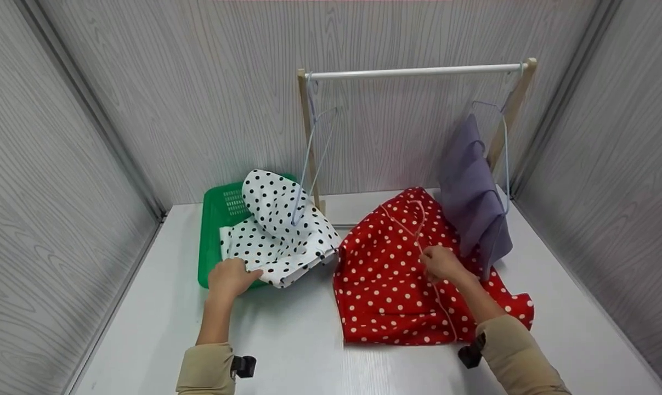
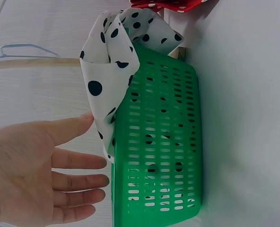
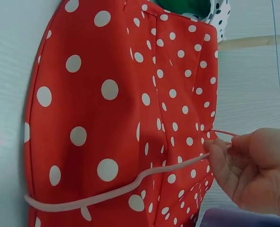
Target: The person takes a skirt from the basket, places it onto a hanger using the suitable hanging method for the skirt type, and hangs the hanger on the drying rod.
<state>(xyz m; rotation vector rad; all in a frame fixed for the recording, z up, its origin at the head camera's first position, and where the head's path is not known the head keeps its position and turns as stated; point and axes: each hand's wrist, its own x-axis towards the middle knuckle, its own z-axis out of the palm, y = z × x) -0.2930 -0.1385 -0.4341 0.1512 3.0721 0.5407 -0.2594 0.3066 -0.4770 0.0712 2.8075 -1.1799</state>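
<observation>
My right hand [image 1: 441,264] pinches a pink wire hanger [image 3: 102,197] between thumb and curled fingers. That hanger lies over a red cloth [image 1: 383,291] with white dots, spread on the table; its hook points toward the rack. On the left, my left hand [image 2: 31,172] is held with fingers straight beside the green basket [image 2: 156,132]. Its thumb tip comes right to the edge of a white cloth [image 1: 276,219] with black dots, which is bunched in the basket and droops over its right side.
Behind stands a rack with a white rail [image 1: 418,72] and wooden posts. A blue hanger [image 1: 310,142] hangs at its left end, in front of the white cloth. At the right end a purple cloth [image 1: 470,186] hangs on another hanger, its lower part overlapping the red cloth. Panelled walls enclose the table.
</observation>
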